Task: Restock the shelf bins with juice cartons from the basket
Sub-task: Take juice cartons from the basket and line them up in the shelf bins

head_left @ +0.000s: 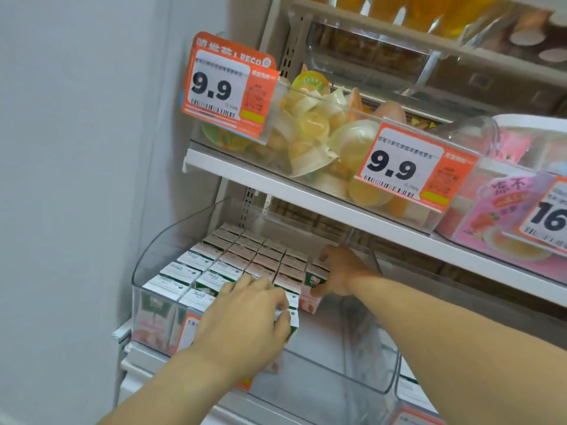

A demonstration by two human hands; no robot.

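A clear plastic bin (144,271) on the lower shelf holds several rows of small green-and-white juice cartons (236,256) packed upright. My left hand (245,320) rests over the front cartons, its fingers curled round the carton (293,317) at the front end of a row. My right hand (340,271) reaches under the upper shelf and grips a carton (313,286) at the right side of the stack. The right part of the bin floor is bare. The basket is out of view.
The upper shelf (276,185) carries a clear bin of jelly cups (322,133) with orange 9.9 price tags (224,87). Pink boxes (497,216) stand at the right. A white wall (76,179) bounds the left. Another clear bin (408,391) sits lower right.
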